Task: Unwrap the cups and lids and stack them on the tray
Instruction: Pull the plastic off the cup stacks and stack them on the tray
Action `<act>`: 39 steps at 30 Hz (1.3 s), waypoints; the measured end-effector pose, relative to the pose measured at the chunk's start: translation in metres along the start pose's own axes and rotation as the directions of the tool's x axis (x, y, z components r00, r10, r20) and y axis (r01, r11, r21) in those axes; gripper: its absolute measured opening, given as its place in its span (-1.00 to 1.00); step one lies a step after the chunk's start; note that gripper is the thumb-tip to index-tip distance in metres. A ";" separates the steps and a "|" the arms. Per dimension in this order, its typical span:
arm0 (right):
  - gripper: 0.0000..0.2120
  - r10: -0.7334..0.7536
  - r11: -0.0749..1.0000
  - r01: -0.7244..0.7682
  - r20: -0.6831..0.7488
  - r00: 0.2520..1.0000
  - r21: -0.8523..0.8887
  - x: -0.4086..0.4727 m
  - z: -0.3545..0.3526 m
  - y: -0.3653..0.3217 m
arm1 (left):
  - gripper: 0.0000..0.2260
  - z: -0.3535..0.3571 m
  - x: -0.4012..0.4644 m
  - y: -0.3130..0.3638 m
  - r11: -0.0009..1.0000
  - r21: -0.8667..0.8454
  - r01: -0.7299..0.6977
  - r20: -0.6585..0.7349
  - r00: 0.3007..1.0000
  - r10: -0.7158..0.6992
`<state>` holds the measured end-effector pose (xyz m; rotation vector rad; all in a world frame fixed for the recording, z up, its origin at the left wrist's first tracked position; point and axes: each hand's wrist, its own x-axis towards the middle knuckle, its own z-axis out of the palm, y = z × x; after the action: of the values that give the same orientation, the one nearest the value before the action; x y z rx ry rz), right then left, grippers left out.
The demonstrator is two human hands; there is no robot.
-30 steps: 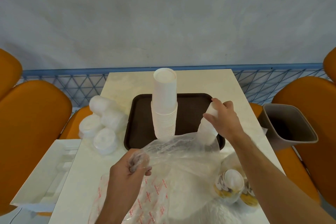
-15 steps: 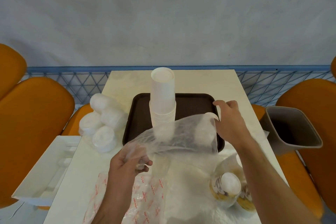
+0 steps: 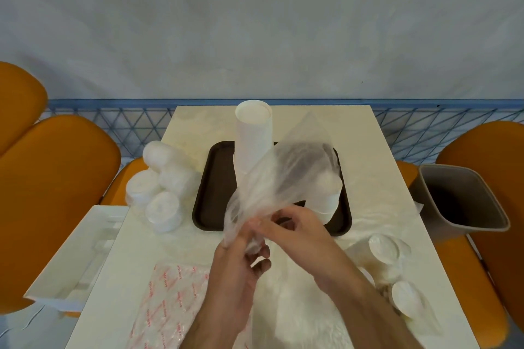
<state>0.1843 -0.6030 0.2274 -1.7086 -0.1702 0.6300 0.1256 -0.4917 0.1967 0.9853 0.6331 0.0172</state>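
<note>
A tall stack of white paper cups (image 3: 253,144) stands upside down on the dark brown tray (image 3: 211,193). A shorter cup stack (image 3: 326,193) stands at the tray's right, half veiled by a clear plastic wrapper (image 3: 286,176). Both hands meet in front of the tray. My left hand (image 3: 238,269) grips the wrapper's bunched lower end. My right hand (image 3: 292,228) pinches the same wrapper just above it. Wrapped packs of white lids (image 3: 161,187) lie left of the tray. Wrapped cup sleeves (image 3: 388,258) lie at the table's right.
A grey waste bin (image 3: 465,201) stands right of the table. A white cardboard box (image 3: 82,249) lies at the left edge. A red-printed plastic bag (image 3: 170,300) and more clear plastic cover the near table. Orange chairs (image 3: 54,178) flank both sides.
My right hand left the shorter cup stack on the tray and came back to my left hand. The emptied wrapper is now gathered between both hands.
</note>
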 end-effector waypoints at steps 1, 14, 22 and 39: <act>-0.92 -0.028 1.000 0.028 -0.062 0.998 0.006 0.001 0.005 0.000 | -0.62 0.000 0.000 -0.002 1.000 0.013 -0.002 -0.004 1.000 0.002; -0.72 -0.221 0.550 0.248 0.148 0.964 -0.797 0.019 -0.010 -0.035 | -0.71 -0.047 0.003 0.063 0.976 0.010 -0.218 0.057 0.974 0.217; -0.61 -0.298 0.740 0.213 -0.027 0.954 -0.638 0.013 -0.004 -0.044 | -0.58 -0.091 0.000 0.111 0.975 0.100 -0.196 0.071 0.979 0.190; -0.77 -0.172 0.985 0.154 -0.486 0.857 -0.078 0.006 0.037 -0.043 | -0.62 -0.140 -0.006 0.125 0.694 0.506 -0.512 0.332 0.859 0.390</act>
<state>0.1806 -0.5575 0.2620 -1.8126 0.0374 0.0506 0.0828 -0.3146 0.2430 1.7106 0.1772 0.1718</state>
